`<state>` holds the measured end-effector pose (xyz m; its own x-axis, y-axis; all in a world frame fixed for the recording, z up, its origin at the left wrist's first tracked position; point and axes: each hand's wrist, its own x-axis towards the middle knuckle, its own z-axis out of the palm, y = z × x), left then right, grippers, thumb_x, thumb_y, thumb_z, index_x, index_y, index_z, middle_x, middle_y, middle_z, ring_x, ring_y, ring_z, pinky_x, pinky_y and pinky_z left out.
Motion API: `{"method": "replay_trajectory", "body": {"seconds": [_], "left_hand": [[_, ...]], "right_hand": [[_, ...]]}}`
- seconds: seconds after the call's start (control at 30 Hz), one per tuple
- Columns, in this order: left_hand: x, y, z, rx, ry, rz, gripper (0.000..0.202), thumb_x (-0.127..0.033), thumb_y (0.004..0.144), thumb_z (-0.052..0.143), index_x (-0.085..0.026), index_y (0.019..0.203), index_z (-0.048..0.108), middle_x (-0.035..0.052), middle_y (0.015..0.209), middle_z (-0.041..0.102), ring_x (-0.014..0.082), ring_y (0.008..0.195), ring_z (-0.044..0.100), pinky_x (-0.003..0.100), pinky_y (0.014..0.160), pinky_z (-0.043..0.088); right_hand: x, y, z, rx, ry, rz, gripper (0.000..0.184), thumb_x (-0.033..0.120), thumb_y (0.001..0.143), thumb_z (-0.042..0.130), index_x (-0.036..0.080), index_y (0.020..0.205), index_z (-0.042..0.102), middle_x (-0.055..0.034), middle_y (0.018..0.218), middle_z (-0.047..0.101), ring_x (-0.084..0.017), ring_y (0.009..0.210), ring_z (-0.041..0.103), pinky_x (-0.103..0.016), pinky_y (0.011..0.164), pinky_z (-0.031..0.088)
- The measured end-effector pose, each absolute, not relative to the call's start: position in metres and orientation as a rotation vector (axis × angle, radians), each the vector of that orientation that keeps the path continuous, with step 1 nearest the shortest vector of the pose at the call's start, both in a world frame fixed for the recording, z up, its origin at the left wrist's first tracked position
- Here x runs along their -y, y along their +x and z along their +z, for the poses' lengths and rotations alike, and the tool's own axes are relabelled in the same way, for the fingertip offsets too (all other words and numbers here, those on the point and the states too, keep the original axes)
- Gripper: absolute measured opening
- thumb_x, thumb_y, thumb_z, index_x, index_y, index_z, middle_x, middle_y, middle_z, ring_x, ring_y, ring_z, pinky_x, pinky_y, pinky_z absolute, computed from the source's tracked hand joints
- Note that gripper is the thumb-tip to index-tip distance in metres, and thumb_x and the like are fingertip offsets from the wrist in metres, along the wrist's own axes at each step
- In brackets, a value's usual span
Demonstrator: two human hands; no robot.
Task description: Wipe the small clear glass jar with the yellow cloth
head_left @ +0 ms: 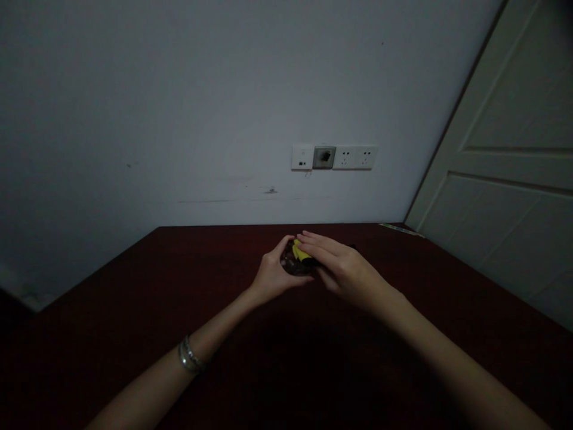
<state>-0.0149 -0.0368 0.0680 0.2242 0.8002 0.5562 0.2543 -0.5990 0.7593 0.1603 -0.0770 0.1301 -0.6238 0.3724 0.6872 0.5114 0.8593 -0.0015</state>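
Note:
Both my hands meet over the middle of a dark red table [134,310]. My left hand [273,273] is curled round a small dark object [293,267] that I cannot make out. My right hand [342,267] covers it from the right, fingers close together, pinching a small yellow piece [301,253] that sticks up between the two hands. Most of the dark object is hidden by my fingers. A silver bracelet [190,356] sits on my left wrist.
The table's far edge meets a white wall with a row of sockets and a switch [333,157]. A white door [514,179] stands at the right. A thin light strip [400,229] lies at the table's far right corner. The room is dim.

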Motion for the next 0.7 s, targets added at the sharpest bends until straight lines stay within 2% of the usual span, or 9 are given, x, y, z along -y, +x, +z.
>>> {"method": "replay_trajectory", "body": {"seconds": [0.23, 0.43, 0.53, 0.7], "left_hand": [[0.025, -0.018, 0.067, -0.796, 1.589, 1.384, 0.091, -0.02, 0.048, 0.081, -0.01, 0.128, 0.04, 0.0188, 0.119, 0.061, 0.0292, 0.104, 0.063, 0.041, 0.089, 0.051], [0.034, -0.018, 0.074, -0.806, 1.639, 1.339, 0.095, -0.02, 0.047, 0.084, -0.014, 0.131, 0.04, 0.0166, 0.123, 0.059, 0.0292, 0.107, 0.061, 0.048, 0.094, 0.048], [0.037, -0.016, 0.076, -0.824, 1.622, 1.335, 0.097, -0.018, 0.046, 0.085, -0.015, 0.132, 0.04, 0.0168, 0.121, 0.06, 0.03, 0.106, 0.062, 0.051, 0.094, 0.048], [0.031, -0.017, 0.077, -0.803, 1.53, 1.364, 0.097, -0.015, 0.045, 0.083, -0.011, 0.131, 0.039, 0.0209, 0.124, 0.058, 0.0323, 0.109, 0.06, 0.045, 0.091, 0.051]], "right_hand": [[0.083, 0.159, 0.135, 2.463, -0.467, -0.264, 0.046, -0.002, 0.079, 0.039, 0.005, 0.122, 0.054, -0.0188, 0.128, 0.056, -0.022, 0.127, 0.046, -0.042, 0.105, 0.042], [0.074, 0.167, 0.135, 2.255, -0.588, -0.137, 0.054, -0.003, 0.076, 0.042, 0.015, 0.127, 0.051, -0.014, 0.13, 0.055, -0.021, 0.125, 0.048, -0.045, 0.103, 0.044], [0.072, 0.17, 0.136, 2.23, -0.573, -0.139, 0.056, -0.002, 0.076, 0.042, 0.016, 0.128, 0.05, -0.0135, 0.13, 0.055, -0.022, 0.124, 0.049, -0.046, 0.101, 0.045], [0.08, 0.164, 0.135, 2.391, -0.467, -0.239, 0.053, -0.003, 0.077, 0.04, 0.01, 0.127, 0.05, -0.0162, 0.13, 0.055, -0.021, 0.128, 0.044, -0.043, 0.104, 0.042]]}}
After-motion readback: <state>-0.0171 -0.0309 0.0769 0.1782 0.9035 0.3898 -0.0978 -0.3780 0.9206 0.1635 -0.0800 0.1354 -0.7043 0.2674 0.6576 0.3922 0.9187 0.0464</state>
